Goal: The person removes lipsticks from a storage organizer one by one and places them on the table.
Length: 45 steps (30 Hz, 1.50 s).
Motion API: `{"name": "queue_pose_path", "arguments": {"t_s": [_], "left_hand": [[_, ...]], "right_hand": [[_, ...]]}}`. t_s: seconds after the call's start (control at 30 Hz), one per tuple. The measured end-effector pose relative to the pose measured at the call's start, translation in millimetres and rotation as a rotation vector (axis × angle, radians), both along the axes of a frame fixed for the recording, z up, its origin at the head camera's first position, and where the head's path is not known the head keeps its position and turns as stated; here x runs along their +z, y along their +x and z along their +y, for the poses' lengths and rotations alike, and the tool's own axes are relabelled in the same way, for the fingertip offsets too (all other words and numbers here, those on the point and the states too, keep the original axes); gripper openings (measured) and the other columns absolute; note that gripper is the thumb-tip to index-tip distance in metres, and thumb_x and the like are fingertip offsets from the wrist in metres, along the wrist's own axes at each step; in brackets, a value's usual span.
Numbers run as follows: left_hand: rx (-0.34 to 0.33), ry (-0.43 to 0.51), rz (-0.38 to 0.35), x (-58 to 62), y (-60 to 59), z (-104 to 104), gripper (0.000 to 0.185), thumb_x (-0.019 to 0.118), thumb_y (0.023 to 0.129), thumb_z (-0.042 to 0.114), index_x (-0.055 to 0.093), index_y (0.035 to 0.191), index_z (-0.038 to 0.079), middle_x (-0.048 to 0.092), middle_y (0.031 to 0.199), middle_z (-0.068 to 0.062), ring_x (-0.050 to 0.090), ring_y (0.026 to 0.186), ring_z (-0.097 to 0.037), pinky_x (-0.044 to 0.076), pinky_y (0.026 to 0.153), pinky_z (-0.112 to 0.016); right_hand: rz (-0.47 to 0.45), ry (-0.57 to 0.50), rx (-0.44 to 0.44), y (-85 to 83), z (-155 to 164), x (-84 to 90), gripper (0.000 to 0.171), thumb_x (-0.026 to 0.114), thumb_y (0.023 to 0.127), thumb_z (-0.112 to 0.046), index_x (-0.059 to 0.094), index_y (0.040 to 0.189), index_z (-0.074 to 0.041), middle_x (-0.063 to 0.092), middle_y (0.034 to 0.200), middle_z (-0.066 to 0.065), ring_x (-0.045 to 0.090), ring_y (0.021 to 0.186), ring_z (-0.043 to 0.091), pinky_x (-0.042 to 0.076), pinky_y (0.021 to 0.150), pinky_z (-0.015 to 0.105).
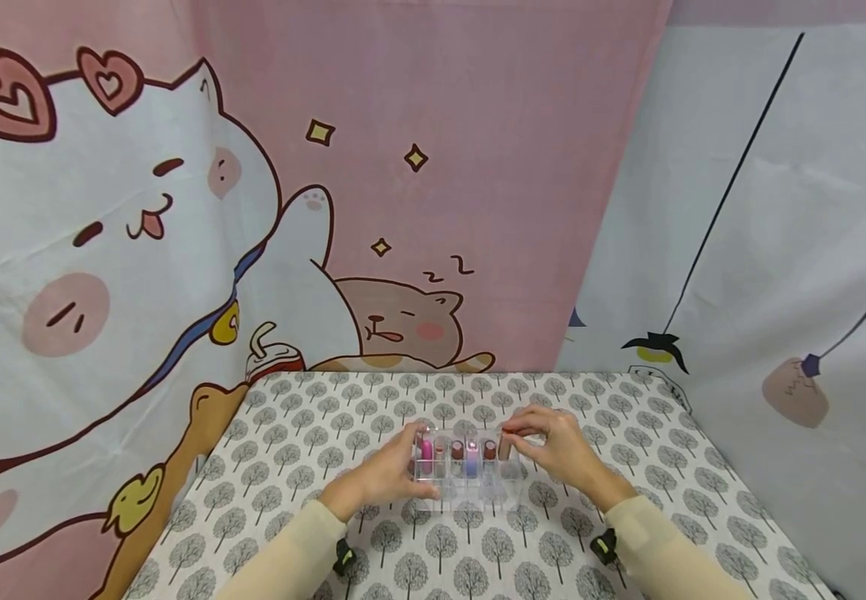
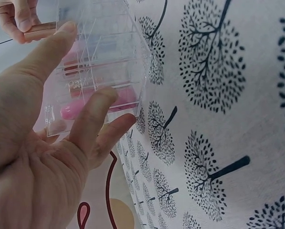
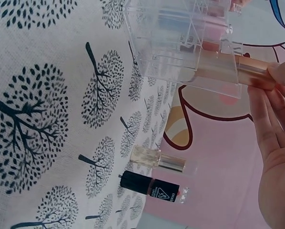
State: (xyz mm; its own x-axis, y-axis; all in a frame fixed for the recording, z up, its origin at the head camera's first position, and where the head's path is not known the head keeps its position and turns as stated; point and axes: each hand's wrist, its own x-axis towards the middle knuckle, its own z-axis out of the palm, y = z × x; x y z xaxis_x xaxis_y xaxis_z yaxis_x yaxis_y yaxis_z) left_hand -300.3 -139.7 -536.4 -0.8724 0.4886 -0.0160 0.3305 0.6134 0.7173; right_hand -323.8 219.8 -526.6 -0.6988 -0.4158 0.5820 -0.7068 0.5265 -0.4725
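Left hand (image 1: 386,477) curled round the left end of the clear acrylic organizer (image 1: 466,483), thumb on the near side, fingers (image 2: 92,121) pressed flat against its wall. Organizer standing upright on the tree-print tablecloth (image 1: 650,467), roughly midway between the tabletop's left and right edges and about halfway between far and near edges. Inside its compartments, upright: pink lipstick (image 1: 427,451) at the left end, then dark red tubes (image 1: 458,451) and a pale blue one (image 1: 472,462), another dark red one (image 1: 489,451) further right. Right hand (image 1: 562,450) at the organizer's right end, fingertips pinching a rose-gold lipstick tube (image 3: 249,72), its lower part already inside the rightmost compartment, seen through the clear wall. In the right wrist view alone: a clear glass bottle with gold cap (image 3: 157,159) and a black-capped bottle (image 3: 149,185), side by side just beyond the tabletop's far edge against the pink backdrop; exact footing not clear. Bare cloth open on every side of the organizer, widest toward the right edge and far right corner. Cartoon cat curtain (image 1: 102,250) hanging close behind the far and left edges.
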Motion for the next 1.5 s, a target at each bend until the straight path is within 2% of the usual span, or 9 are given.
{"name": "queue_pose_path", "arguments": {"t_s": [0.13, 0.37, 0.57, 0.7, 0.83, 0.93, 1.07, 1.17, 1.5], "left_hand": [[0.005, -0.008, 0.015, -0.1, 1.7, 0.0, 0.124, 0.102, 0.091, 0.041, 0.024, 0.183, 0.012, 0.063, 0.159, -0.024, 0.075, 0.12, -0.034, 0.066, 0.112, -0.057], [-0.01, -0.012, 0.053, 1.2, 6.1, 0.1, 0.126, 0.1, 0.093, 0.041, 0.019, 0.186, 0.015, 0.041, 0.183, -0.031, 0.067, 0.147, -0.047, 0.055, 0.128, -0.068], [-0.031, -0.026, 0.065, 0.4, 5.1, -1.2, 0.132, 0.1, 0.093, 0.043, 0.01, 0.189, 0.027, 0.049, 0.177, -0.027, 0.075, 0.119, -0.033, 0.069, 0.102, -0.049], [-0.038, -0.039, 0.066, -2.0, 3.1, -2.5, 0.133, 0.099, 0.094, 0.044, 0.007, 0.189, 0.034, 0.056, 0.168, -0.025, 0.074, 0.114, -0.027, 0.067, 0.09, -0.036], [-0.041, -0.053, 0.073, -2.9, 2.4, -2.8, 0.131, 0.098, 0.095, 0.046, 0.007, 0.189, 0.037, 0.056, 0.169, -0.024, 0.075, 0.117, -0.027, 0.069, 0.092, -0.037], [-0.044, -0.077, 0.091, -2.4, 2.7, -2.6, 0.128, 0.097, 0.095, 0.049, 0.011, 0.188, 0.039, 0.047, 0.179, -0.029, 0.072, 0.138, -0.04, 0.067, 0.113, -0.056], [-0.062, -0.094, 0.107, -2.8, 1.3, -2.7, 0.123, 0.097, 0.094, 0.051, 0.017, 0.187, 0.04, 0.044, 0.181, -0.03, 0.072, 0.137, -0.038, 0.065, 0.117, -0.06], [-0.067, -0.106, 0.114, -3.2, -0.9, -2.6, 0.123, 0.097, 0.094, 0.052, 0.017, 0.187, 0.04, 0.05, 0.176, -0.025, 0.074, 0.117, -0.023, 0.07, 0.105, -0.049], [-0.075, -0.122, 0.136, -4.3, -0.7, -2.4, 0.124, 0.096, 0.095, 0.051, 0.014, 0.188, 0.039, 0.062, 0.152, -0.018, 0.067, 0.103, -0.011, 0.064, 0.082, -0.029]], "right_hand": [[0.034, 0.004, -0.015, -0.1, 1.9, 3.7, 0.029, 0.096, 0.094, -0.002, 0.09, 0.118, -0.016, 0.087, 0.118, -0.003, 0.086, 0.097, 0.01, 0.073, 0.088, 0.029], [0.116, -0.028, 0.006, -1.6, 4.0, 11.5, 0.027, 0.095, 0.094, 0.003, 0.09, 0.116, -0.013, 0.087, 0.113, -0.002, 0.085, 0.092, 0.01, 0.074, 0.081, 0.035], [0.18, -0.046, 0.016, 0.3, 6.0, 17.4, 0.029, 0.095, 0.092, 0.005, 0.09, 0.115, -0.01, 0.087, 0.113, 0.0, 0.086, 0.09, 0.014, 0.071, 0.081, 0.023], [0.207, -0.057, -0.007, 1.2, 9.0, 20.4, 0.031, 0.096, 0.09, 0.006, 0.091, 0.114, -0.012, 0.087, 0.113, 0.0, 0.084, 0.091, 0.015, 0.065, 0.081, 0.012], [0.206, -0.08, -0.01, 0.6, 14.7, 23.1, 0.031, 0.097, 0.088, 0.007, 0.091, 0.113, -0.011, 0.088, 0.115, 0.003, 0.085, 0.092, 0.016, 0.067, 0.081, 0.014], [0.185, -0.09, -0.009, 1.3, 21.1, 25.8, 0.03, 0.096, 0.089, 0.007, 0.091, 0.114, -0.009, 0.088, 0.118, 0.004, 0.086, 0.094, 0.016, 0.07, 0.082, 0.019], [0.178, -0.095, -0.013, 2.1, 29.9, 29.2, 0.031, 0.095, 0.091, 0.009, 0.091, 0.116, -0.008, 0.087, 0.118, 0.005, 0.088, 0.096, 0.018, 0.07, 0.083, 0.02], [0.198, -0.109, -0.013, 0.6, 33.6, 33.8, 0.031, 0.095, 0.089, 0.011, 0.09, 0.115, -0.007, 0.087, 0.116, 0.007, 0.088, 0.094, 0.02, 0.069, 0.083, 0.017], [0.194, -0.131, -0.036, -0.6, 44.9, 36.5, 0.03, 0.093, 0.089, 0.015, 0.089, 0.114, -0.002, 0.087, 0.114, 0.011, 0.087, 0.095, 0.025, 0.069, 0.088, 0.018]]}}
